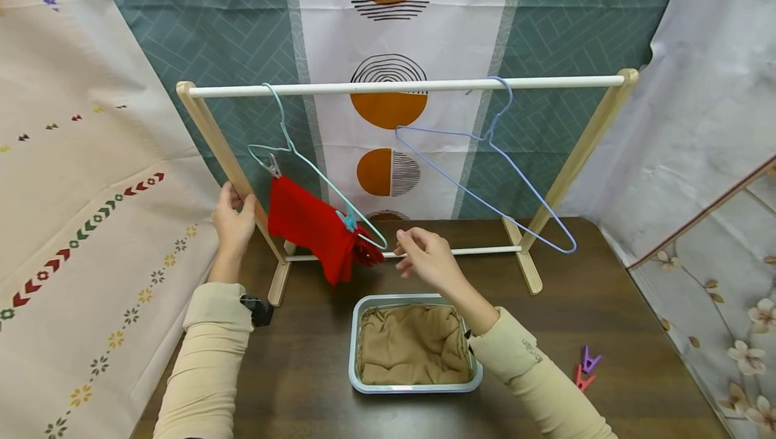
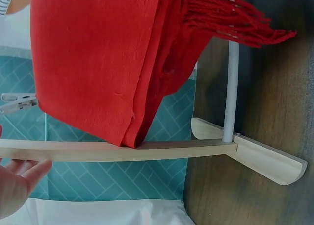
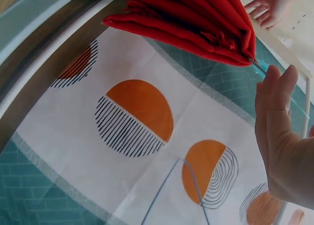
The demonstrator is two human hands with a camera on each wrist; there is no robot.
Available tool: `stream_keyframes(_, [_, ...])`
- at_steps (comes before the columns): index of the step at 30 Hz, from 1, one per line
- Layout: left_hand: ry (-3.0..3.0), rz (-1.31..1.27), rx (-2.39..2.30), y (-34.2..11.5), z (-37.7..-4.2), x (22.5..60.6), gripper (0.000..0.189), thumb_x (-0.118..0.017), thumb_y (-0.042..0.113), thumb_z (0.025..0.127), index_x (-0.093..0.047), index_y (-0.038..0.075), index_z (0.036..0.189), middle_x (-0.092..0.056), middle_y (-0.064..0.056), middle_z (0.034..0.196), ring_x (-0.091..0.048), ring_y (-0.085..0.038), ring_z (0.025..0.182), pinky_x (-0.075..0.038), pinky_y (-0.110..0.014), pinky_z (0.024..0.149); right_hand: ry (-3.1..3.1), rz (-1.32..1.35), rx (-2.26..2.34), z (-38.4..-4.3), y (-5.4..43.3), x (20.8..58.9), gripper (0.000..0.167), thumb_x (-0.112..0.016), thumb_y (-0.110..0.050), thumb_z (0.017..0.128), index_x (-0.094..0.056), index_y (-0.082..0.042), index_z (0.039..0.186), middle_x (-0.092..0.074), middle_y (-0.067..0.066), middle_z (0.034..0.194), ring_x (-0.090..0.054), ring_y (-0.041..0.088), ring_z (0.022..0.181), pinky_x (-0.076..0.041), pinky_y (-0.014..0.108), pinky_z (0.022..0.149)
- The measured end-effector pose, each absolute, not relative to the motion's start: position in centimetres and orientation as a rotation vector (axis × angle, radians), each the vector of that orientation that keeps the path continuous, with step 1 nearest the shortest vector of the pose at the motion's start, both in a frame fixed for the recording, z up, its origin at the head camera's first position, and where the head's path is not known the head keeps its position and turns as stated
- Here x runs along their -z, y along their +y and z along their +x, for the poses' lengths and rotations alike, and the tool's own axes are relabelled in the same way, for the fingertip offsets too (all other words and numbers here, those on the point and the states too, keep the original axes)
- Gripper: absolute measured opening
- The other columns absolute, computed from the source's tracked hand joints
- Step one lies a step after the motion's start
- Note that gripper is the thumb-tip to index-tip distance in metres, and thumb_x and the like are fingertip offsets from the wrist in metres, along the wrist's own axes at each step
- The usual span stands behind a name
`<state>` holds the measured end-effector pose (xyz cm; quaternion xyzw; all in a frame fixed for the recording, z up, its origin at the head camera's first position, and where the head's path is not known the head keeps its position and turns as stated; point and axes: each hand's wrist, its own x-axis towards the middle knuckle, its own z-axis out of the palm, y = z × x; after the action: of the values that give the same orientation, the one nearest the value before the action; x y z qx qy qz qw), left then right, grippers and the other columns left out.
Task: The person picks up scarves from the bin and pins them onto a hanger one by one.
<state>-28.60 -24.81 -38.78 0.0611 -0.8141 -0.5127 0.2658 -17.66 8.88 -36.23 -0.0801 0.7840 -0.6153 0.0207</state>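
A red fringed scarf point(image 1: 312, 220) hangs folded from a mint-green hanger point(image 1: 321, 176), which slants down to the right. A grey clothespin point(image 1: 274, 165) fastens one end of the scarf and a teal clothespin point(image 1: 348, 217) the other. My left hand point(image 1: 234, 222) grips the left wooden post of the clothes rack point(image 1: 218, 139), thumb on one side and fingers on the other. Just right of the hanger's lower tip, my right hand point(image 1: 429, 257) is raised with nothing in it, fingers loosely bent. In the right wrist view, the fingers point(image 3: 279, 95) appear near the teal clothespin.
A blue hanger point(image 1: 485, 139) hangs at the rack's right. Below stands a grey-rimmed basket point(image 1: 358, 378) with folded brown cloth point(image 1: 415, 345) inside. Purple point(image 1: 589, 360) and red point(image 1: 583, 380) clothespins lie on the table at the right. Patterned curtains surround the table.
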Motion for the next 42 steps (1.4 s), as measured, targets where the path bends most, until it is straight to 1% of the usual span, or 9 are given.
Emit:
stream_keyframes(4, [-2.201,0.169,1.41,-24.8,-28.5,38.7,0.05,-0.049,0.01,0.091,-0.034,-0.002,0.137,-0.049,-0.023,0.122,-0.045,-0.035,0.11,-0.035,-0.047,0.095,2.486,-0.247,1.846,-16.9,10.0,36.8,0.032,-0.048,-0.03,0.094,-0.061,-0.001,0.094,-0.065,0.011,0.084,-0.065,0.023,0.063,-0.053,0.035,0.054])
stream_keyframes(7, [-2.199,0.162,1.416,-24.8,-28.4,38.7,0.049,-0.049,0.01,0.091,-0.034,-0.003,0.136,-0.049,-0.023,0.121,-0.044,-0.033,0.109,-0.034,-0.046,0.096,2.505,-0.246,1.809,-16.2,11.0,37.5,0.032,-0.049,-0.03,0.094,-0.06,0.0,0.098,-0.065,0.011,0.086,-0.065,0.022,0.065,-0.054,0.034,0.055])
stream_keyframes(14, [-2.185,0.174,1.45,-25.1,-28.2,38.4,0.047,-0.049,0.009,0.091,-0.037,-0.002,0.135,-0.052,-0.023,0.114,-0.045,-0.025,0.1,-0.035,-0.046,0.094,2.565,-0.228,1.708,-14.9,13.3,39.5,0.023,-0.057,-0.021,0.09,-0.06,-0.003,0.104,-0.066,0.012,0.09,-0.064,0.019,0.068,-0.052,0.028,0.054])
stream_keyframes(22, [-2.21,0.212,1.503,-25.5,-28.1,38.3,0.046,-0.048,0.013,0.093,-0.038,0.003,0.136,-0.053,-0.02,0.121,-0.046,-0.018,0.1,-0.037,-0.034,0.092,2.624,-0.17,1.677,-13.8,15.6,42.4,0.035,-0.068,-0.015,0.081,-0.059,-0.001,0.112,-0.066,0.011,0.09,-0.062,0.019,0.071,-0.05,0.027,0.055])
stream_keyframes(28, [-2.222,0.189,1.524,-25.5,-27.8,38.1,0.047,-0.048,0.014,0.093,-0.037,0.005,0.137,-0.051,-0.019,0.124,-0.046,-0.02,0.104,-0.037,-0.032,0.093,2.803,-0.014,1.545,-13.1,17.5,45.3,0.037,-0.074,-0.012,0.074,-0.062,-0.004,0.109,-0.065,0.013,0.098,-0.062,0.022,0.081,-0.049,0.029,0.066])
stream_keyframes(33, [-2.192,0.194,1.611,-25.0,-26.5,37.1,0.05,-0.048,0.007,0.092,-0.033,0.002,0.139,-0.045,-0.021,0.131,-0.043,-0.027,0.116,-0.035,-0.032,0.099,2.868,0.069,1.455,-12.7,18.9,47.8,0.047,-0.077,-0.009,0.07,-0.061,-0.003,0.113,-0.061,0.015,0.101,-0.059,0.029,0.089,-0.048,0.039,0.072])
stream_keyframes(35, [-2.182,0.193,1.626,-25.0,-26.1,37.2,0.05,-0.048,0.006,0.092,-0.031,0.001,0.14,-0.043,-0.02,0.133,-0.042,-0.03,0.119,-0.034,-0.032,0.1,2.846,0.106,1.442,-12.5,19.3,48.6,0.051,-0.077,-0.01,0.069,-0.059,-0.003,0.116,-0.06,0.015,0.102,-0.059,0.029,0.09,-0.048,0.037,0.071])
stream_keyframes(37, [-2.174,0.176,1.618,-25.2,-25.8,37.8,0.05,-0.048,0.008,0.092,-0.032,0.003,0.14,-0.043,-0.019,0.133,-0.042,-0.029,0.119,-0.035,-0.03,0.099,2.787,0.146,1.473,-12.3,19.5,49.3,0.054,-0.077,-0.009,0.069,-0.058,-0.002,0.119,-0.059,0.017,0.106,-0.059,0.027,0.088,-0.048,0.032,0.068])
stream_keyframes(42, [-2.179,0.162,1.619,-24.4,-23.5,37.2,0.05,-0.048,0.003,0.09,-0.034,0.001,0.138,-0.046,-0.02,0.129,-0.046,-0.029,0.114,-0.037,-0.032,0.098,2.61,0.213,1.598,-11.9,19.5,50.4,0.057,-0.075,-0.001,0.068,-0.055,0.002,0.121,-0.056,0.022,0.113,-0.061,0.019,0.074,-0.047,0.024,0.056])
